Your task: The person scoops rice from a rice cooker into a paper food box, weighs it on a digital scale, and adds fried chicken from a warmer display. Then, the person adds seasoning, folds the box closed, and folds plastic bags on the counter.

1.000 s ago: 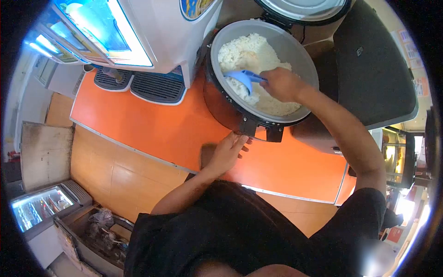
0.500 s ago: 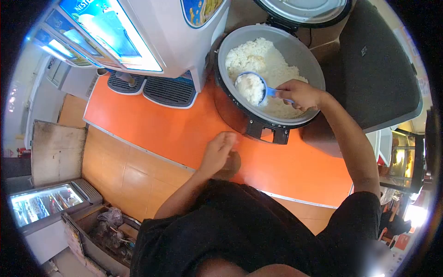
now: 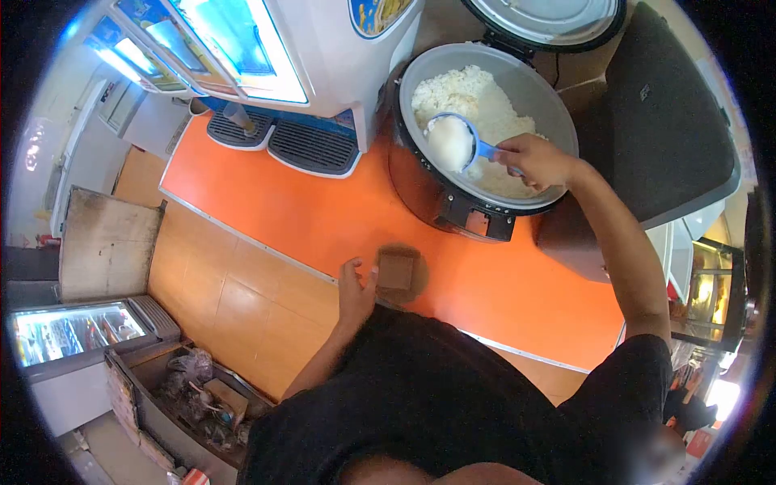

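Grips handle of blue scoop [image 3: 487, 150] with right hand [image 3: 533, 162], clamped around it. Holds scoop, heaped with white rice, over rice [image 3: 503, 121] in open cooker [image 3: 419, 184]. Keeps left hand [image 3: 356, 295] out with thumb and fingers apart, just beside brown round item [image 3: 397, 271] on orange counter [image 3: 323, 222], below cooker in view.

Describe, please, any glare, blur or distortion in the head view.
In the head view, the drink machine's panel glares, the orange counter has a soft sheen, the lower right holds a blurred patch, and fisheye curvature leaves black corners.
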### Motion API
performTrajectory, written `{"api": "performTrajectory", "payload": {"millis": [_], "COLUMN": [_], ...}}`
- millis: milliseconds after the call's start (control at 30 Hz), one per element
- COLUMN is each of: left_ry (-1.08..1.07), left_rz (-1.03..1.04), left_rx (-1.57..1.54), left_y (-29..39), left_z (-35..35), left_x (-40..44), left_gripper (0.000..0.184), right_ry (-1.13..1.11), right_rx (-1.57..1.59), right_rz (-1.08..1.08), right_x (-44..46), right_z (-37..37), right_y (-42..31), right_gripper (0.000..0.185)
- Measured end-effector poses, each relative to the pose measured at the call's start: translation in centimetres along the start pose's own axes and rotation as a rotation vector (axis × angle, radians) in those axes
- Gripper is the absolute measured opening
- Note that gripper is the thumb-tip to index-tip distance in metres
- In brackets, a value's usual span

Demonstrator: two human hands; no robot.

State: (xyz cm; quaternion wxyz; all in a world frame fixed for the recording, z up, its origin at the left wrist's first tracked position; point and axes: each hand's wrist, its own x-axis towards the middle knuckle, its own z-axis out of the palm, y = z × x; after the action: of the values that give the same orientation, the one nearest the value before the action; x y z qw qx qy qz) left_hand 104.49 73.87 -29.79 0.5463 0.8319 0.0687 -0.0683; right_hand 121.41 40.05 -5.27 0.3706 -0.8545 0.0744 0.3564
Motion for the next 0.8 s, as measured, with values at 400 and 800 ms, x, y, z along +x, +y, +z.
{"api": "performTrajectory", "payload": {"millis": [400,800], "left_ry": [-0.153,-0.017], "left_rz": [-0.063,0.124], "left_rx": [0.147,0.26], "left_y": [-1.8,-2.2], "left_z": [1.3,1.2], "left_x": [0.1,0.0], "left_gripper": [0.061,0.038], "right_ry": [-0.105,1.027], "right_rx": [0.444,-1.065], "right_rz": [-0.117,-0.044], "right_x": [-3.2,-2.8], "right_z": [-0.6,-0.1], "right_y": [2.4,0.5], "right_gripper": [0.033,0.025]}}
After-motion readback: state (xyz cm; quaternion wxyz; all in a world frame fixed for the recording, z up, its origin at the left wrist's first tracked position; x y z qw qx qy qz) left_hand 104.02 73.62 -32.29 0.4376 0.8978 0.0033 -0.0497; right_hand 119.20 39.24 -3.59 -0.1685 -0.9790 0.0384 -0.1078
